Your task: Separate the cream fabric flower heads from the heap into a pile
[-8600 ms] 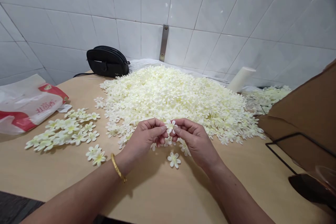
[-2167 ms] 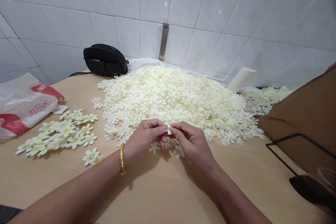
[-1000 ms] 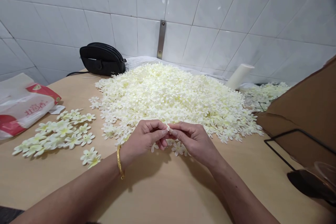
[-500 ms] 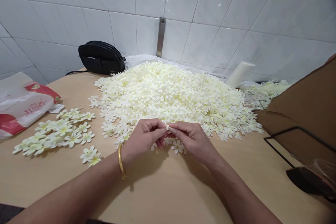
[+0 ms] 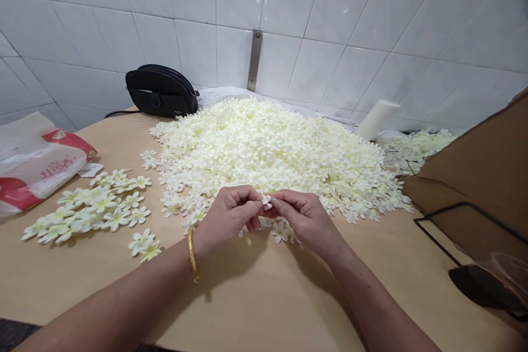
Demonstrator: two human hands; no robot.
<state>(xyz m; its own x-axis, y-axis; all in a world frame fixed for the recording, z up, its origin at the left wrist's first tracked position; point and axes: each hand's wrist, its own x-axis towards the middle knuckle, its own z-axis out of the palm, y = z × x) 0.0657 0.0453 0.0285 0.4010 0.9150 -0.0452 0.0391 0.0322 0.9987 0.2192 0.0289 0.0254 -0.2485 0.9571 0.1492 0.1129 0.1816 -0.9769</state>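
A small white artificial flower (image 5: 267,201) is pinched between my two hands at the front edge of a large flower pile (image 5: 264,143). My left hand (image 5: 233,210), with a gold bracelet (image 5: 192,256) at the wrist, closes thumb and forefinger on its left side. From the right, my right hand (image 5: 303,217) grips it between thumb and fingertips. Parts of the flower are hidden by the fingers. Just below the hands lies a loose white flower (image 5: 281,231) on the table (image 5: 256,302).
Left on the table are a flower cluster (image 5: 94,206), a small flower pair (image 5: 144,246) and a red-and-white plastic bag (image 5: 41,162). A black bag (image 5: 161,91) stands behind. At right are a thread cone (image 5: 377,119), cardboard (image 5: 474,181), a black wire frame (image 5: 437,242) and sunglasses (image 5: 482,289).
The held flower has turned, so more of its petals show between the fingertips. Both hands stay nearly in place; the whole view has shifted slightly.
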